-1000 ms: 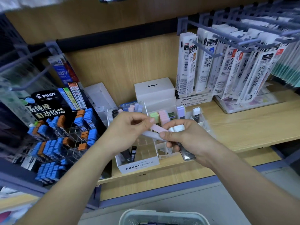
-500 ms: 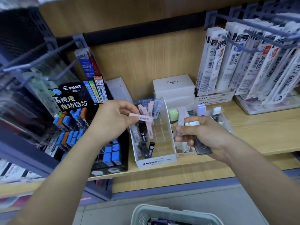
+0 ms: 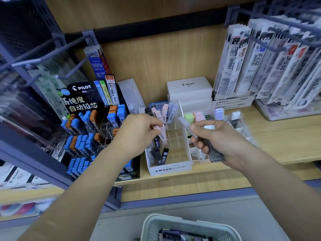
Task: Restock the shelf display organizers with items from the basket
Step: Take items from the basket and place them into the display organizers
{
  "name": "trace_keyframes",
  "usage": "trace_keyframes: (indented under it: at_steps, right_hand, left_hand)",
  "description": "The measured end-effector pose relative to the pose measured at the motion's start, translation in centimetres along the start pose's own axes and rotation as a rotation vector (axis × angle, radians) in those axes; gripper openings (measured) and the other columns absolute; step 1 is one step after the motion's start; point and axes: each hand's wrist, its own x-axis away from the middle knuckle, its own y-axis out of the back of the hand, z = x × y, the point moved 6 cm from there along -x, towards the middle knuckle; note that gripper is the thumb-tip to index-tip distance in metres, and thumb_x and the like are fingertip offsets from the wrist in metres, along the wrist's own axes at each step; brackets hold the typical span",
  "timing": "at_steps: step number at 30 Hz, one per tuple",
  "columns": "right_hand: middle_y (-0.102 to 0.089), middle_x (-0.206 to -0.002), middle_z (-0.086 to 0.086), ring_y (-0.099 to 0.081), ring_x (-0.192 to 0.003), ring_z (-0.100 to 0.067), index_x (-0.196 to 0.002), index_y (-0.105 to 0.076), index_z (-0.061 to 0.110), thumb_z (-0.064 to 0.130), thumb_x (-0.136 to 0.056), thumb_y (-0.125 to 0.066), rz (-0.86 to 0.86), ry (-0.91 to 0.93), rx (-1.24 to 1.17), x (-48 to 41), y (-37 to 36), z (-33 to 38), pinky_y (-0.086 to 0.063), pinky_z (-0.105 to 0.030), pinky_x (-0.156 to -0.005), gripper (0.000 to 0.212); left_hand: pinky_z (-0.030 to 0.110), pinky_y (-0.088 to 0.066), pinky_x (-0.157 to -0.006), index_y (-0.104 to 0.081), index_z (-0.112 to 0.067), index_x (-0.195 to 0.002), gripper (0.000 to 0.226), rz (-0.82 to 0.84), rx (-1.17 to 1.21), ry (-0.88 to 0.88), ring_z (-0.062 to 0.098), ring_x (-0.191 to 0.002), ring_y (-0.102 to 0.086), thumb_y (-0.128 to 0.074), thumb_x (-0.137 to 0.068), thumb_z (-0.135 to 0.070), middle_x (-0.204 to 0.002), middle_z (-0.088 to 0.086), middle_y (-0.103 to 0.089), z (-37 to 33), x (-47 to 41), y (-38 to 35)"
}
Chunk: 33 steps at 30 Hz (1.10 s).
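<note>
- Head view: the left hand pinched a slim, pale pink lead case between thumb and fingertips. The case stood tilted over the left side of the organizer.
- The organizer was a white card box with a clear plastic grid inside. A few dark cases stood at its front left and pastel ones at the back.
- The right hand was curled around a bunch of flat cases, smoky and translucent. One pale case stuck out up and to the left, above the organizer's right edge.
- The wooden shelf showed a matte grain.
- The basket, pale perforated plastic, sat below at the frame's bottom and held more dark and lilac cases.
</note>
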Motion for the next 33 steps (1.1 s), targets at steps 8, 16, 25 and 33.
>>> trace_keyframes:
  at_steps: [8,16,25,33]
  right_hand:
    - [-0.052,-0.058,-0.004,-0.045,-0.045,-0.012,-0.087,-0.065,0.008,0.023,-0.087,-0.07,-0.047,0.021,-0.02,0.3,0.6,0.4,-0.038,-0.019,-0.037,0.015]
    - [-0.047,-0.061,-0.003,-0.043,-0.048,-0.012,-0.09,-0.068,0.005,0.013,-0.089,-0.068,-0.055,0.03,-0.009,0.1,1.0,0.4,-0.036,-0.019,-0.036,0.008]
    - [-0.051,-0.063,-0.005,-0.043,-0.048,-0.012,-0.102,-0.069,-0.001,0.003,-0.089,-0.065,-0.016,0.001,-0.006,0.1,1.0,0.4,-0.036,-0.018,-0.037,0.014]
    - [-0.05,-0.063,-0.006,-0.043,-0.048,-0.012,-0.102,-0.069,-0.002,0.001,-0.089,-0.064,0.003,-0.004,0.002,0.3,1.0,0.4,-0.035,-0.018,-0.037,0.015]
  left_hand:
    - [0.033,-0.048,-0.081,-0.072,-0.018,-0.104,0.017,-0.036,-0.099,-0.103,0.017,-0.086,-0.056,-0.066,-0.088,-0.022,-0.092,-0.001,-0.068,-0.7,-0.3,-1.6]
    - [0.04,-0.052,-0.073,-0.075,-0.014,-0.094,0.014,-0.149,-0.177,-0.23,0.028,-0.085,-0.058,-0.073,-0.081,-0.013,-0.084,0.005,-0.065,-0.9,-0.4,-2.5]
    - [0.036,-0.049,-0.082,-0.073,-0.017,-0.099,0.015,-0.109,-0.095,-0.179,0.02,-0.093,-0.056,-0.069,-0.085,-0.017,-0.093,0.0,-0.063,-0.6,-0.6,-2.4]
    - [0.041,-0.052,-0.079,-0.073,-0.015,-0.095,0.012,-0.079,-0.062,-0.173,0.021,-0.089,-0.059,-0.071,-0.083,-0.017,-0.092,0.001,-0.062,-0.8,-1.0,-2.4]
